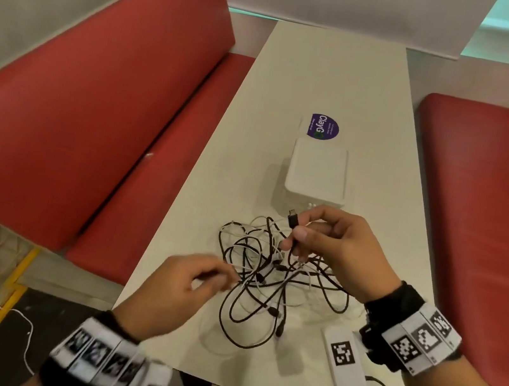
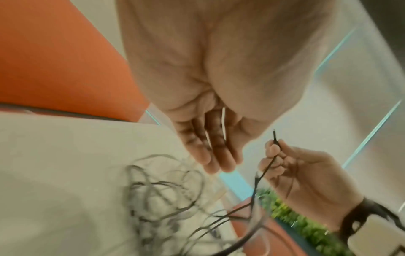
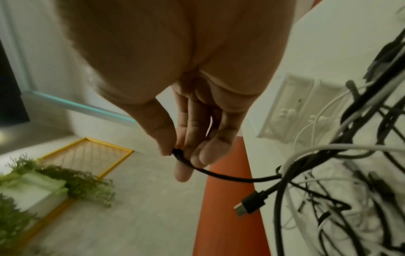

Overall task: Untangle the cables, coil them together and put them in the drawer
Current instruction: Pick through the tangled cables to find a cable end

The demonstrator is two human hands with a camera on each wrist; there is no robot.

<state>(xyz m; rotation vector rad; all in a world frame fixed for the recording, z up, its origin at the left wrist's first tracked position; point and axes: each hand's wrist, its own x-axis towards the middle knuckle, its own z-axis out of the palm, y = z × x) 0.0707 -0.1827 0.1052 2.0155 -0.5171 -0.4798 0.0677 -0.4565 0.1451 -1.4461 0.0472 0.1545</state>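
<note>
A tangle of black and white cables [image 1: 269,278] lies on the pale table [image 1: 326,70], just in front of a small white drawer box [image 1: 316,172]. My right hand [image 1: 294,232] is raised over the tangle's far side and pinches the end of a black cable [image 3: 230,179] between thumb and fingers, plug [image 1: 291,219] pointing up. My left hand [image 1: 227,280] is at the tangle's left edge, blurred, with a thin white cable [image 2: 223,124] running between its fingers. Another black plug [image 3: 249,204] hangs loose from the bundle.
A white marker-tagged block [image 1: 343,360] with a black cord lies near the table's front right edge. Red benches [image 1: 91,120] [image 1: 484,209] flank the table. A purple sticker [image 1: 323,127] sits behind the drawer box.
</note>
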